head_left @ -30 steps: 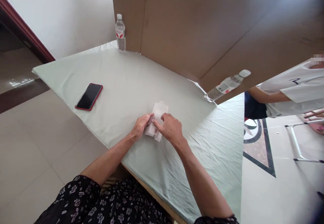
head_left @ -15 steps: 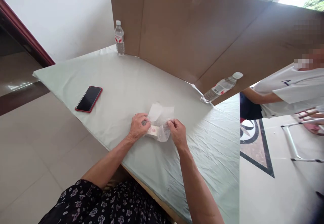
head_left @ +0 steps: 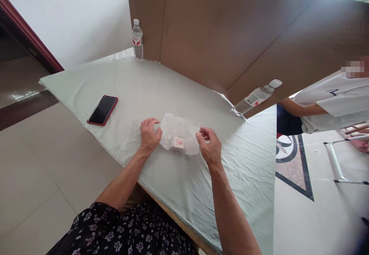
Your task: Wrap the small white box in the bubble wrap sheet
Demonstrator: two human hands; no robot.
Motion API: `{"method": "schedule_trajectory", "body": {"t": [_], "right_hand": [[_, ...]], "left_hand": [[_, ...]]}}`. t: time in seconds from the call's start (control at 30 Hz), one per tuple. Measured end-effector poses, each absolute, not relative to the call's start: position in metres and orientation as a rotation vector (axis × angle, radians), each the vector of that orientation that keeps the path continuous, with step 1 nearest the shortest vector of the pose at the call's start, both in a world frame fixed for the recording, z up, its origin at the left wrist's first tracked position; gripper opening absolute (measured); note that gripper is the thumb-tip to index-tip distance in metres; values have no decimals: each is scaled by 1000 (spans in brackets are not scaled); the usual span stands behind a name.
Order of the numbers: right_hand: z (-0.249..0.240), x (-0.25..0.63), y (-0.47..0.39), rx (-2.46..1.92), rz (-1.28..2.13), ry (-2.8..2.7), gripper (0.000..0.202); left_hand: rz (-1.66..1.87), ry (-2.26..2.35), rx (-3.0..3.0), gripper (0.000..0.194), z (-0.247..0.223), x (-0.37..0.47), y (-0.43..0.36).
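A translucent white wrapping sheet (head_left: 188,132), creased and spread flat, lies on the cloth between my hands. On its near half rests a small pale block-like item (head_left: 179,142) with a round red mark; I cannot make out what it is. At the sheet's left edge is my left hand (head_left: 150,135), open, its thumb apart from its curved fingers and close to the sheet. My right hand (head_left: 210,145) is open too, with thumb and fingertips by the sheet's right edge. Whether either hand touches the sheet is hard to see.
A black phone (head_left: 103,110) in a red case lies to the left. One water bottle (head_left: 137,42) stands at the back; another bottle (head_left: 256,98) is by the cardboard panel (head_left: 201,32), which rises behind the pale green tablecloth (head_left: 123,78). A person (head_left: 323,101) sits at right.
The sheet, bunched and partly folded before, is now opened out flat around the small item. Both hands have let go and moved apart, left to the left and right to the right.
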State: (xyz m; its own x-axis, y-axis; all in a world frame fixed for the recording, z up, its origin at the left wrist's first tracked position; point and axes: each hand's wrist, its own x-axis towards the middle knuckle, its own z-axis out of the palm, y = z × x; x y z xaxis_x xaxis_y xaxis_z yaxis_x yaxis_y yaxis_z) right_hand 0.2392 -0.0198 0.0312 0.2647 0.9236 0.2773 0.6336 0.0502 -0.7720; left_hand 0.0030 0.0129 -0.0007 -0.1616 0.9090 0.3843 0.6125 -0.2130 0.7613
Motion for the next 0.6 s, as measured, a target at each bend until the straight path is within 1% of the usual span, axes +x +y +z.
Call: {"method": "schedule_trajectory", "body": {"t": [0.07, 0.13, 0.23, 0.3, 0.37, 0.47, 0.53, 0.6], "right_hand": [[36, 231, -22, -1615, 538, -1607, 46], [37, 225, -23, -1653, 635, -1706, 51], [36, 222, -30, -1679, 628, -1707, 41], [39, 224, -42, -1601, 619, -1684, 33], [43, 226, -58, -1494, 728, -1728, 29], [49, 228, -85, -1354, 1079, -1902, 27], [48, 228, -96, -1344, 1233, -2001, 25], [46, 228, -101, -1429, 1215, -2015, 22]], "left_hand": [[1377, 1508, 1886, 25, 4, 4, 9], [1310, 1357, 1949, 34, 5, 6, 5], [1118, 1272, 1865, 52, 5, 6, 2], [1037, 1159, 1710, 58, 8, 3, 1], [991, 997, 1569, 58, 13, -4, 2], [838, 865, 1551, 56, 20, -13, 4], [734, 946, 1637, 45, 19, -15, 5], [736, 1072, 1773, 35, 14, -13, 6]]}}
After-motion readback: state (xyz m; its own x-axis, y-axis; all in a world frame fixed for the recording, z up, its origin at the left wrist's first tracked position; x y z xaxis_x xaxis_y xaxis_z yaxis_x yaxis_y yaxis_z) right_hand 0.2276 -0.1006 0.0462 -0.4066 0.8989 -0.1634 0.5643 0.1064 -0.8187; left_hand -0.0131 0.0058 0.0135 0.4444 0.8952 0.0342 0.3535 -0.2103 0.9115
